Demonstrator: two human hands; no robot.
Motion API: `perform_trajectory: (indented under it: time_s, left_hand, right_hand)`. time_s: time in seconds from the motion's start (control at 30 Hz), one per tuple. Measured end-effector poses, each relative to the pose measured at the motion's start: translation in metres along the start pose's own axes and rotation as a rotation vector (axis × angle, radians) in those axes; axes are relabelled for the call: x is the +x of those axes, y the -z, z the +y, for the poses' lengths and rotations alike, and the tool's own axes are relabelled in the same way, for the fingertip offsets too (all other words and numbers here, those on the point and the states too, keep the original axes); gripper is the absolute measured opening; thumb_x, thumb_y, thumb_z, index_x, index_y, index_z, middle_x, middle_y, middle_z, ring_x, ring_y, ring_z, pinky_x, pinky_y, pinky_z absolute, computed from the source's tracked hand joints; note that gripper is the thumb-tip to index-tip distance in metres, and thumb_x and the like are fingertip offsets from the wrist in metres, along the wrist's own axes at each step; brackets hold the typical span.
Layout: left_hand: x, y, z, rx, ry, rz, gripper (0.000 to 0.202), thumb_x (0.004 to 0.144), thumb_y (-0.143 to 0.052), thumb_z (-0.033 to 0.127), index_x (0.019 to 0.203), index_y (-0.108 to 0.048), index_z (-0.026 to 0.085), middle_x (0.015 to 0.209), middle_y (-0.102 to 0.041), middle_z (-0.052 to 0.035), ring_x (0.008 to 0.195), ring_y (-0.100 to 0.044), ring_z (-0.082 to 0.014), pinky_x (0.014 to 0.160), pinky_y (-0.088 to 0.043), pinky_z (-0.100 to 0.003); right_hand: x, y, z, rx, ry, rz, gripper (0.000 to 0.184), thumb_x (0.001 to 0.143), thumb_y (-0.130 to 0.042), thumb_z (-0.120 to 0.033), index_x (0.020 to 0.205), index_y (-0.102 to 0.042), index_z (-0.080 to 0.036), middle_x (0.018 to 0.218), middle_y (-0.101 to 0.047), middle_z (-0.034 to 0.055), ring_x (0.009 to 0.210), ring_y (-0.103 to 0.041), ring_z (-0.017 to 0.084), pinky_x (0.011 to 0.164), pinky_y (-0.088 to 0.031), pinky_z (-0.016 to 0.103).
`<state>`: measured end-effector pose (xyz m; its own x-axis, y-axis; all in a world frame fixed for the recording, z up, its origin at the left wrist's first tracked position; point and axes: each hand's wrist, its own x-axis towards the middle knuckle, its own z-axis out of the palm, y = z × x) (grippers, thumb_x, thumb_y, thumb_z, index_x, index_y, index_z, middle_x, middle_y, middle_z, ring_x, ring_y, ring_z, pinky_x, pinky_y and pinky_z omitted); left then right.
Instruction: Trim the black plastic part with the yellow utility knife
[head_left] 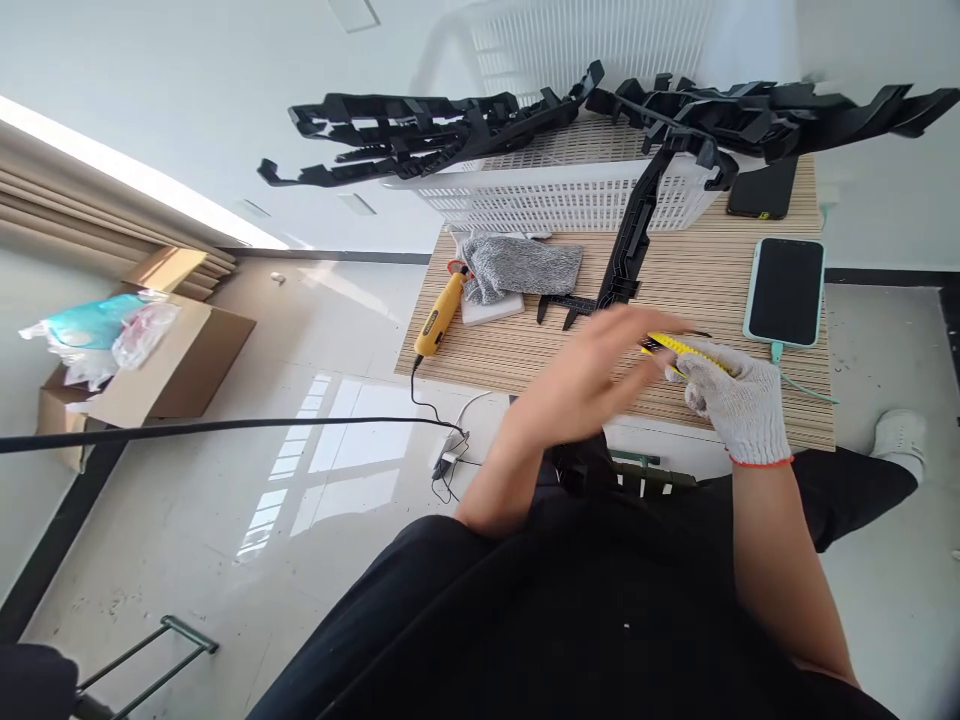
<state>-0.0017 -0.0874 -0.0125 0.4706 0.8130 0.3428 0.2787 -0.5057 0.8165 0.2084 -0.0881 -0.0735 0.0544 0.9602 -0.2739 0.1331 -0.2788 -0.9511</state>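
My right hand (739, 400), in a white knit glove, is closed around a yellow utility knife (679, 347) over the wooden table (675, 290). My left hand (600, 365) is bare and blurred by motion, its fingers stretched toward the knife's tip. A long black plastic part (634, 235) leans from the table up onto the white basket (570, 190), just beyond my hands. A black caliper (566, 305) lies by its lower end.
Black plastic parts (420, 135) lie across the basket rim. A grey glove (517, 265), a yellow corded tool (441, 318), and two phones (787, 290) sit on the table. A cardboard box (165, 370) stands on the floor at left, a cable (225, 425) runs across.
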Motion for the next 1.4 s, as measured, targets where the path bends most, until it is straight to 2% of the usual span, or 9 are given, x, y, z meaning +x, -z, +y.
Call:
perform_trajectory:
  time_s: [0.07, 0.1, 0.17, 0.27, 0.57, 0.77, 0.93, 1.23, 1.4]
  left_hand:
    - [-0.004, 0.011, -0.035, 0.030, 0.192, 0.290, 0.039, 0.099, -0.054, 0.046, 0.132, -0.061, 0.025, 0.139, -0.062, -0.0108, 0.134, -0.055, -0.0278, 0.112, -0.047, -0.045]
    - [-0.009, 0.013, -0.051, -0.007, 0.285, 0.351, 0.046, 0.097, -0.057, 0.049, 0.136, -0.056, 0.025, 0.143, -0.057, -0.0127, 0.134, -0.054, -0.0284, 0.110, -0.048, -0.045]
    - [-0.018, 0.011, -0.078, -0.182, 0.417, 0.309, 0.062, 0.091, -0.066, 0.053, 0.143, -0.048, 0.023, 0.145, -0.054, -0.0158, 0.130, -0.057, -0.0287, 0.106, -0.050, -0.044]
    - [-0.024, -0.001, -0.097, -0.430, 0.451, 0.174, 0.085, 0.078, -0.081, 0.051, 0.148, -0.042, 0.023, 0.140, -0.058, -0.0154, 0.125, -0.062, -0.0284, 0.107, -0.051, -0.045]
    - [0.003, -0.019, -0.092, -0.701, 0.451, 0.189, 0.049, 0.084, -0.076, 0.050, 0.119, -0.065, 0.019, 0.116, -0.074, -0.0105, 0.116, -0.069, -0.0292, 0.101, -0.055, -0.043]
    - [0.001, -0.026, -0.088, -0.942, 0.514, 0.371, 0.052, 0.086, -0.075, 0.040, 0.134, -0.058, 0.029, 0.109, -0.073, -0.0033, 0.095, -0.072, -0.0176, 0.081, -0.058, -0.028]
    - [0.007, -0.016, -0.072, -1.051, 0.524, 0.501, 0.031, 0.090, -0.068, 0.040, 0.116, -0.065, 0.025, 0.099, -0.070, -0.0021, 0.077, -0.065, -0.0094, 0.066, -0.051, -0.019]
    - [0.009, 0.012, -0.059, -0.845, 0.511, 0.635, 0.028, 0.095, -0.062, 0.046, 0.096, -0.069, 0.020, 0.074, -0.057, 0.0018, 0.060, -0.057, -0.0065, 0.060, -0.049, -0.020]
    - [0.002, 0.012, -0.059, -0.728, 0.354, 0.540, 0.036, 0.095, -0.061, 0.052, 0.109, -0.072, 0.021, 0.068, -0.058, 0.0029, 0.052, -0.052, -0.0058, 0.053, -0.045, -0.020]
  right_hand:
    - [0.001, 0.000, 0.001, 0.013, -0.007, 0.025, 0.029, 0.080, -0.074, -0.043, 0.100, -0.081, -0.024, 0.067, -0.068, 0.0014, 0.043, -0.043, 0.009, 0.037, -0.032, 0.024]
    - [0.001, -0.001, 0.002, 0.016, -0.016, 0.037, 0.029, 0.079, -0.075, -0.042, 0.100, -0.081, -0.024, 0.066, -0.068, 0.0014, 0.043, -0.043, 0.009, 0.037, -0.032, 0.024]
    - [0.002, -0.001, 0.005, 0.018, -0.030, 0.048, 0.031, 0.077, -0.077, -0.043, 0.100, -0.080, -0.022, 0.066, -0.069, 0.0021, 0.042, -0.043, 0.009, 0.037, -0.032, 0.023]
    - [0.004, -0.001, 0.007, 0.031, -0.028, 0.040, 0.033, 0.077, -0.078, -0.045, 0.099, -0.080, -0.020, 0.067, -0.070, 0.0033, 0.042, -0.043, 0.008, 0.037, -0.032, 0.022]
    - [0.004, 0.007, 0.007, 0.216, -0.019, -0.008, 0.034, 0.079, -0.075, -0.043, 0.103, -0.078, -0.019, 0.070, -0.070, 0.0040, 0.041, -0.044, 0.008, 0.036, -0.028, 0.021]
    - [0.001, 0.011, 0.011, 0.242, 0.078, -0.033, 0.034, 0.081, -0.074, -0.044, 0.104, -0.079, -0.019, 0.071, -0.068, 0.0029, 0.041, -0.044, 0.007, 0.036, -0.028, 0.022]
    - [0.002, 0.013, 0.013, 0.251, 0.080, -0.038, 0.029, 0.083, -0.074, -0.042, 0.102, -0.079, -0.021, 0.072, -0.067, 0.0031, 0.041, -0.045, 0.008, 0.036, -0.028, 0.023]
    - [0.005, 0.012, 0.017, 0.281, 0.055, -0.007, 0.028, 0.080, -0.077, -0.043, 0.098, -0.079, -0.022, 0.070, -0.068, 0.0030, 0.041, -0.046, 0.008, 0.033, -0.027, 0.022]
    - [0.005, 0.011, 0.018, 0.265, 0.074, -0.008, 0.027, 0.081, -0.075, -0.041, 0.100, -0.079, -0.021, 0.070, -0.069, 0.0028, 0.040, -0.045, 0.008, 0.033, -0.026, 0.022]
